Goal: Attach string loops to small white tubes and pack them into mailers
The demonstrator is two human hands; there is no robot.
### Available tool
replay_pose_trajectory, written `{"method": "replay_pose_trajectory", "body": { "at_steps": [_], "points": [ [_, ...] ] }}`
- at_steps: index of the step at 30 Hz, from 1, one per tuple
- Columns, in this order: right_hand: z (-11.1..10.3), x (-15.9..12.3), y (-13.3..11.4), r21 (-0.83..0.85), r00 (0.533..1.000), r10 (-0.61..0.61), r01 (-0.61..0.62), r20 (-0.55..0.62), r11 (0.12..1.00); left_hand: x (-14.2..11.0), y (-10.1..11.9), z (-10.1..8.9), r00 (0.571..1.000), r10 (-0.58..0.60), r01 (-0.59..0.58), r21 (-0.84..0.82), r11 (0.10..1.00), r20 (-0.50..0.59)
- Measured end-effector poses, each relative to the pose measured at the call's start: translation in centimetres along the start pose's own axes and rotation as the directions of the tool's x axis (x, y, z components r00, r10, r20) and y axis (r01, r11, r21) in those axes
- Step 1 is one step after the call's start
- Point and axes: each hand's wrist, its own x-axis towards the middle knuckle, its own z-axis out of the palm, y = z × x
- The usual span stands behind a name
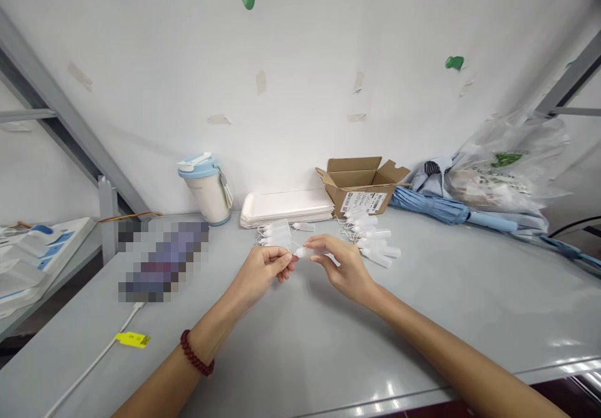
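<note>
Between my two hands is a small white translucent tube-shaped bottle, lying almost level just above the table. My right hand is closed around its body with thumb and fingers, which hide part of it. At the tip of the bottle, my left hand pinches what looks like its thin white cord. Just behind my left hand lies a group of similar bottles with cords. More of these bottles are heaped beyond my right hand, in front of the cardboard box.
An open cardboard box and a stack of white envelopes are against the wall. A tumbler stands to their left. At right lie a folded blue umbrella and a plastic bag. A white cable crosses the left side.
</note>
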Motion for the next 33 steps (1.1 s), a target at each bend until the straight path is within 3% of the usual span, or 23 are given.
{"method": "replay_pose_trajectory", "body": {
  "at_steps": [3,6,9,17,21,24,27,30,33],
  "points": [
    [-0.4,0.4,-0.1,0.046,0.988,0.153,-0.154,0.030,0.987,0.1,-0.1,-0.3,1.000,-0.010,0.010,-0.026,1.000,0.023],
    [-0.7,0.8,-0.1,0.116,0.933,0.355,-0.359,0.061,0.926,0.2,0.1,-0.6,1.000,0.004,-0.004,0.007,1.000,-0.016],
    [-0.9,1.0,0.0,0.170,0.886,0.456,-0.463,0.081,0.870,0.1,0.5,-0.5,0.997,0.031,-0.027,0.053,0.998,-0.075],
    [-0.1,0.6,-0.4,0.169,0.898,0.424,-0.439,0.119,0.882,0.0,0.5,0.4,0.992,0.058,-0.052,0.055,0.997,-0.110],
    [0.4,0.4,0.0,0.201,0.858,0.480,-0.511,0.186,0.836,-0.1,0.4,0.6,0.995,0.023,-0.019,0.036,0.999,-0.102],
    [-0.1,0.8,0.5,0.228,0.834,0.478,-0.540,0.274,0.810,0.0,0.5,0.5,0.996,0.015,-0.015,0.007,1.000,-0.087],
    [-1.2,1.4,1.2,0.171,0.849,0.409,-0.481,0.333,0.860,0.2,0.5,0.2,0.992,0.033,-0.032,0.011,0.999,-0.119],
    [-1.9,1.6,2.6,-0.009,0.873,0.407,-0.420,0.270,0.908,0.3,0.5,-0.1,0.979,0.031,-0.022,0.048,0.999,-0.200],
    [-1.5,1.5,4.5,-0.243,0.855,0.508,-0.474,0.105,0.847,0.3,0.6,-0.5,0.966,0.028,-0.013,0.059,0.998,-0.257]
  ]
}}
